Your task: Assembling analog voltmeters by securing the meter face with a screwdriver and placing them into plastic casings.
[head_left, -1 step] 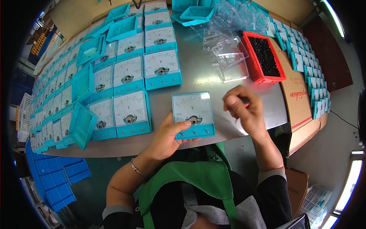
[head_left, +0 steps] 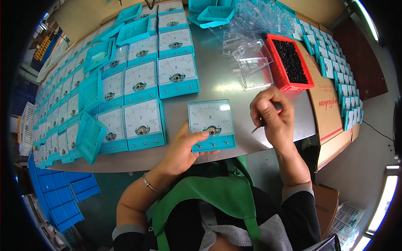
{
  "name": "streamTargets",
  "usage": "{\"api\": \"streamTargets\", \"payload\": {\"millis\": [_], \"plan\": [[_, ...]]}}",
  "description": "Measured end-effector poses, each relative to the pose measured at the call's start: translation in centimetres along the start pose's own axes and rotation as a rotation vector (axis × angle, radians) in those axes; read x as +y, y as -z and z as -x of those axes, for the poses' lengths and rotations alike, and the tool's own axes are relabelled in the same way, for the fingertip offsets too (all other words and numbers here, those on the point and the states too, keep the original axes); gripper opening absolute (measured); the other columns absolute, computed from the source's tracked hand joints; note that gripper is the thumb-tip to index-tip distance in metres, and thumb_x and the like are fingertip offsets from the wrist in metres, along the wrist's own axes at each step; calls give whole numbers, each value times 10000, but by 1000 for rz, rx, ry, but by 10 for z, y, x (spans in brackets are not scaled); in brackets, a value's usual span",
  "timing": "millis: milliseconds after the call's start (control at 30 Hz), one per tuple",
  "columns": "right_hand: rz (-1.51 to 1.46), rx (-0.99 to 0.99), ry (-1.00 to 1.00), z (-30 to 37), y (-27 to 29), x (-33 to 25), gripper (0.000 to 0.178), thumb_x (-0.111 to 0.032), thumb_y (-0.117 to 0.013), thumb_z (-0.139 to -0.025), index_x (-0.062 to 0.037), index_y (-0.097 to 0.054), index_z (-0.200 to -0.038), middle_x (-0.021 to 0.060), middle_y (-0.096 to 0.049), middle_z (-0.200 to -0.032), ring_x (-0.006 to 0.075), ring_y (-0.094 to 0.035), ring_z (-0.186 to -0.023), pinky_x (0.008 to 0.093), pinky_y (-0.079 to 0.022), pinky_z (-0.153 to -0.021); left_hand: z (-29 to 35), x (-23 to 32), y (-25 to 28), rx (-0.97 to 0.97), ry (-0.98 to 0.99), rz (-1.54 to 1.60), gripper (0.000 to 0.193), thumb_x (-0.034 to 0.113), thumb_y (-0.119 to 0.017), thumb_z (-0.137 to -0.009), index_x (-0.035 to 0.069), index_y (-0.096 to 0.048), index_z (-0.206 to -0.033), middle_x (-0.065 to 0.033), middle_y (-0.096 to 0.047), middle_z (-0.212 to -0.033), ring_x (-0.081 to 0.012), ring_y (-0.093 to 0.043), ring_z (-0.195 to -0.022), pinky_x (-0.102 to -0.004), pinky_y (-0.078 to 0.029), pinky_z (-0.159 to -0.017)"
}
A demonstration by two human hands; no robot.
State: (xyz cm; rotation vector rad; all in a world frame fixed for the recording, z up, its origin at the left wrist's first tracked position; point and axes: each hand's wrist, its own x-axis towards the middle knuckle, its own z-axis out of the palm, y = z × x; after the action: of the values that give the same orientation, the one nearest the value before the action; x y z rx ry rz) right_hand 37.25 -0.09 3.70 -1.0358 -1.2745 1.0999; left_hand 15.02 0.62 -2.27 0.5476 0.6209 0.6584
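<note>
At a metal worktable (head_left: 218, 79), rows of finished-looking teal-and-white dial meters (head_left: 141, 76) fill the L side; a cardboard box (head_left: 328, 109) lies at far R, w/ a red bin (head_left: 294, 86) of small black parts (head_left: 289, 62) beside it & loose clear covers (head_left: 257, 78) just L of the bin. Front & ctr, nr the table's near edge, the person's L hand (head_left: 181, 151) grips one meter (head_left: 210, 112), thumb on its face, fingers beneath; can't tell if it touches the tabletop. Dial faces up, teal strip w/ 3 studs toward the person; slightly longer than wide, long axis running approx. near-to-far. To its R, apart from it, the R hand (head_left: 277, 123) is curled narrow around a slim dark-handled tool (head_left: 278, 107), long axis slanting, thin shaft pointing down & L, tip clear of the meter.
</note>
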Motion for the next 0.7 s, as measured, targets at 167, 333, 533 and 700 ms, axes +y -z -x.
{"api": "streamTargets", "payload": {"millis": [167, 333, 533, 700], "plan": [[-481, -23, 176, -13, -43, 3, 196, -239, -505, -963, -57, -456, -909, -6, -337, -585, 49, -277, -443, 198, -211, -377, 0, 0, -8, 78, -10, -62, 413, 101, -540, -894, 50, -377, -1270, -97, -552, -1152, -216, -603, -967, -399, -544, -748], [-465, 1, 176, -14, -56, 16, 185, -194, -514, -961, -28, -469, -894, -6, -388, -583, 39, -296, -451, 204, -229, -388, 0, 1, -7, 68, -7, -55, 411, 108, -539, -896, 63, -378, -1272, -78, -545, -1151, -194, -596, -978, -383, -541, -748], [-431, -41, 198, -12, -56, 16, 185, -171, -511, -965, -11, -482, -877, 2, -434, -586, 34, -338, -450, 205, -246, -393, 1, 0, -2, 56, 0, -78, 414, 129, -529, -911, 75, -375, -1291, -84, -546, -1157, -211, -605, -998, -386, -556, -759], [-495, -158, 134, -17, -51, 16, 211, -196, -514, -962, -18, -491, -852, 6, -454, -599, 32, -324, -445, 215, -249, -398, 1, -2, -2, 61, -10, -87, 421, 134, -536, -912, 79, -369, -1295, -83, -548, -1161, -204, -610, -978, -378, -554, -744]]}}
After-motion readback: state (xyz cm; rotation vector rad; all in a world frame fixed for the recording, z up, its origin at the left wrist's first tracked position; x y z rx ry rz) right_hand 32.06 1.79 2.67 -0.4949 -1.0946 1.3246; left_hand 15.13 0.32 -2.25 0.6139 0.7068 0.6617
